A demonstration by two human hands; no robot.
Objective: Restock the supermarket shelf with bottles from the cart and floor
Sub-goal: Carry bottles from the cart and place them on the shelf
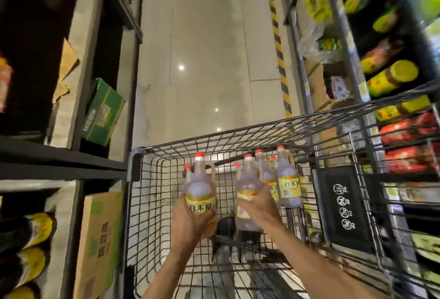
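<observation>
Between two dark shelf runs, the cart (166, 179) fills the lower middle of the aisle, its wire walls close around both hands. Its left rim sits just beside the left shelf (59, 155); its right wall runs close along the right shelf (392, 179). Ahead of the hands, beyond the front rim, bare floor (202, 60) stretches open up the aisle.

Inside the basket, the left hand (190, 222) grasps a bottle (200, 194) from below and behind, fingers wrapped over its yellow label. That bottle stands upright, long axis vertical, red cap on top, label facing the camera. Just right of it, the right hand (259, 205) closes around a second bottle (247, 194) at the label; this one is also upright, cap up, blurred.

Right of the right hand, more bottles (288, 184) stand upright against the cart's right wall, touching each other.
</observation>
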